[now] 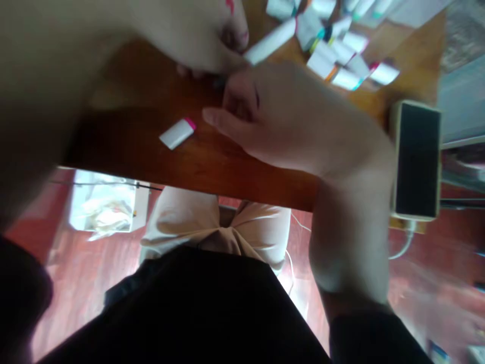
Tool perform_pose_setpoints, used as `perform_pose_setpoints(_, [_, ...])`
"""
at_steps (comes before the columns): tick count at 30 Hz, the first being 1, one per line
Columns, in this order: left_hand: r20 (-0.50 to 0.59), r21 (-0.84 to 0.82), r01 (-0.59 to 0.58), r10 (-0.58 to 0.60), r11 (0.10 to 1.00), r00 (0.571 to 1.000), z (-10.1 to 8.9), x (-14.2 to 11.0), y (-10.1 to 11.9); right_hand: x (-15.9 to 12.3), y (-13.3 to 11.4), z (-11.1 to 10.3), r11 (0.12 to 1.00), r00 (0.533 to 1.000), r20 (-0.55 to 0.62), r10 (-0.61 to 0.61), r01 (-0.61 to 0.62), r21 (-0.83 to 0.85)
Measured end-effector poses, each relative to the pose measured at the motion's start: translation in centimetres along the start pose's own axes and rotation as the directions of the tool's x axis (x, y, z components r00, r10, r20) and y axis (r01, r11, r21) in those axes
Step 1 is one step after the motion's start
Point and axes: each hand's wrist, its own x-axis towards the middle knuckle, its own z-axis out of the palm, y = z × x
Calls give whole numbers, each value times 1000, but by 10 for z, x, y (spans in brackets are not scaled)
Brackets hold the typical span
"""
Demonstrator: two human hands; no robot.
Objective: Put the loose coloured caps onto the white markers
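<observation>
My left hand [212, 43] reaches over the wooden table [235, 172] at the top, its fingers curled; red marks show near its knuckles. My right hand [269, 111] meets it from the right, fingers bent inward and the thumb pointing left. Whatever lies between the fingers is hidden and blurred. A long white strip [271, 43] with a pink end lies just beyond both hands. Nearer the table's front edge rests a short white piece [177, 133] with a pink end, apart from both hands.
Several white pieces with coloured ends [343, 53] lie in a loose group at the back right. A phone [417, 159] with a white cable [407, 242] sits at the right edge. Below left, a white bin [140, 205] holds crumpled material.
</observation>
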Motion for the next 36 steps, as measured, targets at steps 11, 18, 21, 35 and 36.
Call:
perform_pose_setpoints(11, [-129,-32,-259,253,965,959,-3,-12,0,10,20,6,999,999,41,-11,13,-34])
perform_pose_setpoints(18, [-35,-400,-274,284,874,958,-13,-14,-12,10,10,-5,986,994,60,-95,85,142])
perform_pose_setpoints(21, [-11,-512,-277,317,813,949,-18,-15,-15,21,-12,5,973,964,135,-228,222,55])
perform_pose_setpoints(35, [-140,-951,-194,227,240,964,-14,-5,-22,47,-13,-9,839,928,218,-301,149,523])
perform_pose_setpoints(36, [-159,-967,-197,225,159,961,-12,-3,-21,44,-7,-16,770,939,198,-281,98,630])
